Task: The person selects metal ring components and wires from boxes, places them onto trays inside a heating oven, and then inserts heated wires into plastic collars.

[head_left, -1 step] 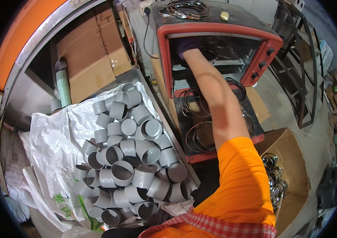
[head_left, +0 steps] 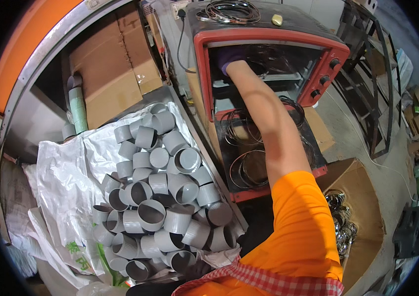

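My right hand [head_left: 228, 58], in a purple glove, reaches deep into a red-framed toaster oven [head_left: 204, 74] with its door down. Its fingers are lost in the dark interior, so what they touch is hidden. Close to the hand, thin rings [head_left: 273, 56] show dimly inside, above a pale rack edge [head_left: 283, 77]. Coils of thin shiny metal rings [head_left: 239, 129] lie on the lowered oven door [head_left: 231, 158], below my bare forearm. My left hand is out of view.
Many short grey pipe pieces [head_left: 152, 215] are heaped on white plastic sheeting [head_left: 61, 172] at left. More rings [head_left: 231, 12] and a small yellowish lump [head_left: 277, 19] sit on the oven. A cardboard box [head_left: 362, 222] of shiny metal parts stands at right, near a black metal frame [head_left: 377, 84].
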Demonstrator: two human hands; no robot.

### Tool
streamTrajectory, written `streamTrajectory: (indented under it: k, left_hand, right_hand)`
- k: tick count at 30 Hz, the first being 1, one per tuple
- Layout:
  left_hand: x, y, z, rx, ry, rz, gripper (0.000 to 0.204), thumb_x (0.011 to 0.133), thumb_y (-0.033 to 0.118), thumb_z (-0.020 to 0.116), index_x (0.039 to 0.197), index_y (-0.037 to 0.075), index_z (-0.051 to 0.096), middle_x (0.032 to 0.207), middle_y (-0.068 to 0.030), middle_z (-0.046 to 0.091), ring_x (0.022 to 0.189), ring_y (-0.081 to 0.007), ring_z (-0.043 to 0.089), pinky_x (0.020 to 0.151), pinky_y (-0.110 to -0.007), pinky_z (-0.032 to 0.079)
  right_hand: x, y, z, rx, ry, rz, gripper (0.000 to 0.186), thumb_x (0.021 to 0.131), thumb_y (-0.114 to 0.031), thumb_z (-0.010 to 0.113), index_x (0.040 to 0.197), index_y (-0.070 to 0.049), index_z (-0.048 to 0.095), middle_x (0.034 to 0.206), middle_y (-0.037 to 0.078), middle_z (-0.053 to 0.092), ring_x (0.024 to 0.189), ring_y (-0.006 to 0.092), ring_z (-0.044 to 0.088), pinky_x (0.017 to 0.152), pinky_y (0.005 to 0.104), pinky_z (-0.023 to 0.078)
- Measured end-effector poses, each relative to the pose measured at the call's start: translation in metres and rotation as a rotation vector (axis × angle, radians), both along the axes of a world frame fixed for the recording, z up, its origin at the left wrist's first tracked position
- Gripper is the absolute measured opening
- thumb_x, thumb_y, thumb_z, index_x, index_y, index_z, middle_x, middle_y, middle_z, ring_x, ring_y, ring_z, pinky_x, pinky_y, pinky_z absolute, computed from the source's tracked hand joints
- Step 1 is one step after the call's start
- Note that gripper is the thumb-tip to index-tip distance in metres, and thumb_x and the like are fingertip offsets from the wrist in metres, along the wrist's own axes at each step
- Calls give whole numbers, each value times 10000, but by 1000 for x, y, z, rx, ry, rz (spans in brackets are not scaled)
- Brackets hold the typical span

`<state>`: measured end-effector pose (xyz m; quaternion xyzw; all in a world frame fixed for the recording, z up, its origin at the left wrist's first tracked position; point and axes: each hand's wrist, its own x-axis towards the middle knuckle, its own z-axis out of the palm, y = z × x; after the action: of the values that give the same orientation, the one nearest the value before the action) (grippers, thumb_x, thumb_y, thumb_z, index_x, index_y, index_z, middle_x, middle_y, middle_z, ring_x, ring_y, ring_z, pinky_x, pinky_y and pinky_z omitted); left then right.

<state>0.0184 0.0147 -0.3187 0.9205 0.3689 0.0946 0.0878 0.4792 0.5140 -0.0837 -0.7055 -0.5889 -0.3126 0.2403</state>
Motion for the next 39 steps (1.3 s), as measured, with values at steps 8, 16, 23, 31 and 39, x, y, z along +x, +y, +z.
streamTrajectory:
  k: [8, 16, 23, 31, 39]
  left_hand:
    - [-5, -9, -6, -10, -8, -1, 330, 710, 273, 589, 1006, 136, 544, 1038, -90, 558, 709, -253, 565, 569, -399, 454]
    - [-15, -27, -16, -14, -13, -15, 342, 713, 278, 583, 1020, 133, 539, 1054, -94, 551, 726, -258, 566, 583, -408, 454]
    - [-6, -25, 7, -88, -22, 4, 347, 717, 260, 588, 1024, 112, 528, 1050, -95, 550, 749, -256, 569, 589, -397, 450]
    - [-14, -25, -9, -28, -18, -55, 373, 731, 266, 588, 1062, 108, 515, 1058, -109, 551, 784, -276, 570, 621, -402, 455]
    - [-14, -17, -9, -1, -1, -61, 390, 734, 271, 589, 1078, 107, 507, 1065, -117, 550, 803, -286, 569, 641, -406, 454]
  right_hand:
    - [-38, -139, 40, -478, -52, 233, 257, 778, -204, 572, 1018, -114, 598, 1022, 87, 616, 1022, 269, 548, 924, 403, 375]
    - [24, -277, 16, -196, 42, 269, 260, 767, -265, 593, 992, -133, 609, 946, 65, 626, 932, 258, 567, 873, 399, 381]
    - [55, -386, -12, -357, 193, 79, 228, 774, -246, 584, 974, -137, 593, 887, 102, 617, 877, 289, 576, 789, 419, 421]
    - [49, -492, -32, -306, 322, -42, 221, 773, -235, 580, 979, -158, 599, 834, 116, 608, 801, 306, 580, 746, 421, 437]
    - [71, -685, -126, -646, 769, -832, 394, 778, -331, 584, 1121, -137, 586, 1072, 151, 608, 1000, 331, 570, 855, 405, 447]
